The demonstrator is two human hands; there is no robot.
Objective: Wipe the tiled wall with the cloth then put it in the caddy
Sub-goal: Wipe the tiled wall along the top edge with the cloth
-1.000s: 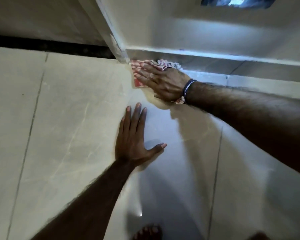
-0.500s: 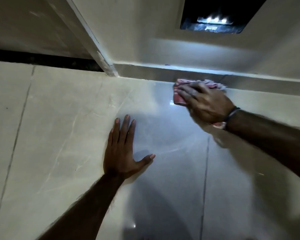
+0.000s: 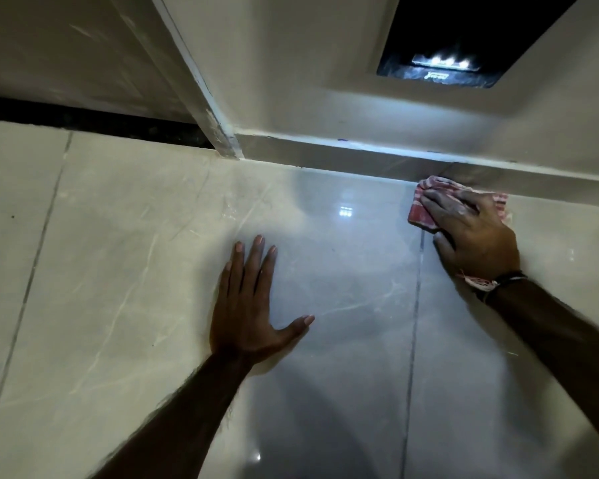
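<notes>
Glossy beige marble-veined tiled wall [image 3: 125, 271], grey grout lines, lamp glare at centre | left hand [image 3: 249, 305]: open flat, fingers spread, palm on tile, holding nothing | right hand [image 3: 471, 236]: flattened, fingers pressing the cloth to the tile | red-and-white striped cloth [image 3: 426, 209]: crumpled under the right hand, at the wall's top edge beneath the painted ledge [image 3: 343, 157]

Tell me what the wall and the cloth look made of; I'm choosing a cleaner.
The wall looks like glazed ceramic or polished stone tile: glossy, pale veining, thin grout lines, a lamp reflected. The cloth under the right hand looks like soft woven fabric, probably cotton: red-and-white stripes, crumpled folds.
</notes>
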